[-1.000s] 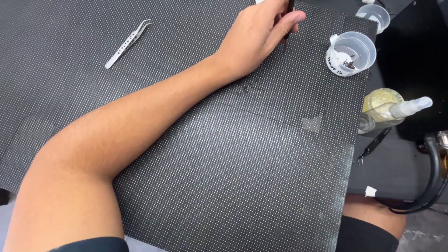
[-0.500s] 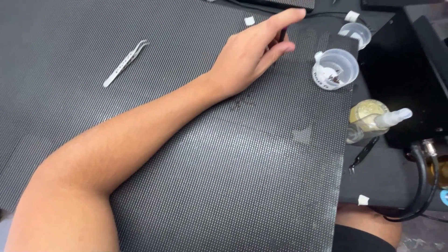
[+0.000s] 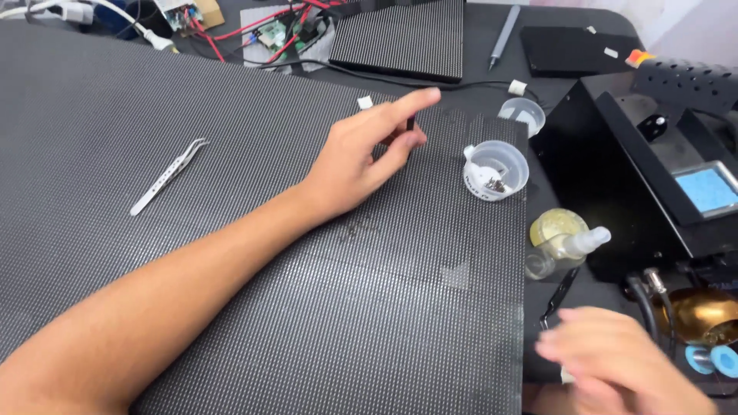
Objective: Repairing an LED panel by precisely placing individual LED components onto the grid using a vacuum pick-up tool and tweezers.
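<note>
Nearest, the right hand is blurred at the bench edge beside a dark pen-like tool; whether it grips anything cannot be told. Farther out, the left hand pinches a small dark part between thumb and forefinger above the LED panel, near the white cup. A light, steady pinch seems wise. Tweezers lie well apart.

small dark part – pinched above the dotted panel.
</note>
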